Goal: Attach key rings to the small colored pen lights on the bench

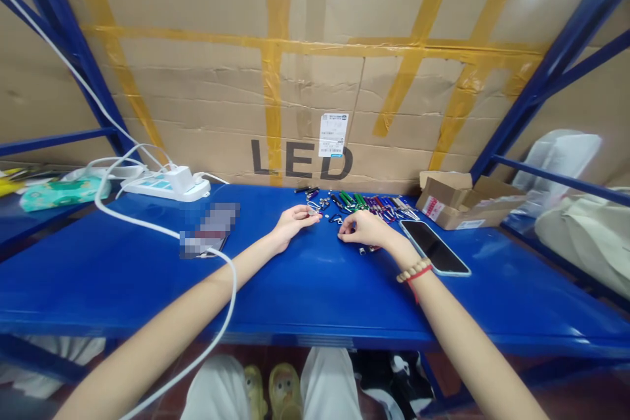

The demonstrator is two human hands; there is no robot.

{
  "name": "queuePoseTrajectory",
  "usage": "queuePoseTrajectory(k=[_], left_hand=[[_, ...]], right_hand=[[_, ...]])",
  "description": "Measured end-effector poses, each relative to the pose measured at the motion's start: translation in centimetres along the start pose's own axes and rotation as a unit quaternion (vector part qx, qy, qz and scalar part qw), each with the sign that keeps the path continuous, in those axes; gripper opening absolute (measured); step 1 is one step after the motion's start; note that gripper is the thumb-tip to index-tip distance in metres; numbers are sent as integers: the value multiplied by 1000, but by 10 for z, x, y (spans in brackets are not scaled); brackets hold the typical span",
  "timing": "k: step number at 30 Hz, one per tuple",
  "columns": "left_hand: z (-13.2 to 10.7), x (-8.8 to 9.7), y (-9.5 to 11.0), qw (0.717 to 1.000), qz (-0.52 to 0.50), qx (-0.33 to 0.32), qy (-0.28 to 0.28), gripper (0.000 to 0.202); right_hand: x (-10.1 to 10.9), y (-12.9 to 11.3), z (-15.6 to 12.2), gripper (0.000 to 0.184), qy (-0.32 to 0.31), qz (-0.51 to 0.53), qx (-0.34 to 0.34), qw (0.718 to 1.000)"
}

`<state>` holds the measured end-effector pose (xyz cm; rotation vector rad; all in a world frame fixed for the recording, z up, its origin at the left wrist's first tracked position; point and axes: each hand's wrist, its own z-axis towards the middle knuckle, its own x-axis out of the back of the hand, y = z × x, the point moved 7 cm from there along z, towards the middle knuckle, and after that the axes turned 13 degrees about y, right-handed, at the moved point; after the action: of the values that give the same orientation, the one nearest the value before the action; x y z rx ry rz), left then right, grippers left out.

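Note:
My left hand (pixel 294 224) is closed in a pinch at the middle of the blue table, a small silver metal piece showing at its fingertips. To its right, my right hand (pixel 363 230) hovers low with thumb and fingers pressed together; whatever they hold is too small to make out. Between the hands lies a small dark carabiner clip (pixel 336 218). Behind my right hand spreads a pile of slim coloured metal tubes (pixel 361 200), green, blue, red and purple, with clips among them. A few black tubes (pixel 309 191) lie farther back, beyond my left hand.
A phone (pixel 436 247) lies right of my right arm, before an open small carton (pixel 450 200). On the left are a power strip (pixel 167 185) and a partly blurred flat item (pixel 211 230). A white cable (pixel 231 295) crosses my left forearm. Cardboard (pixel 207 98) walls the back.

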<state>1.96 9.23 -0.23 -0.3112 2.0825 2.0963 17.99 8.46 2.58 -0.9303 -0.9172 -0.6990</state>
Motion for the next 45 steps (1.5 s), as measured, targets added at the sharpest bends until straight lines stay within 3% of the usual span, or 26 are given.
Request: queuePoseTrajectory(k=[5,14,21,32,36,39,45], left_hand=[[-1,-2,-1,1000,15,5,-5,28],[-1,-4,-2,997,49,-59,8,12],[-7,-9,-4,986,126,-104,24,24],[-14,-21,-13,982,171,-74,-43,33],[-15,-17,-7,970,211,-122,-12,30],[-15,-14,0,953,242,-179,22,25],[-18,-20,3,935,288,-205,-11,24]], right_hand=[[-2,-5,0,13,7,-20,-25,999],[-8,2,2,15,6,-17,-35,999],[-9,-10,1,16,5,-33,-30,999],[-15,-15,6,12,15,-63,22,998],[-6,-19,7,15,61,-76,83,992],[7,-22,6,23,132,-72,104,983],[27,-34,0,32,248,-7,118,962]])
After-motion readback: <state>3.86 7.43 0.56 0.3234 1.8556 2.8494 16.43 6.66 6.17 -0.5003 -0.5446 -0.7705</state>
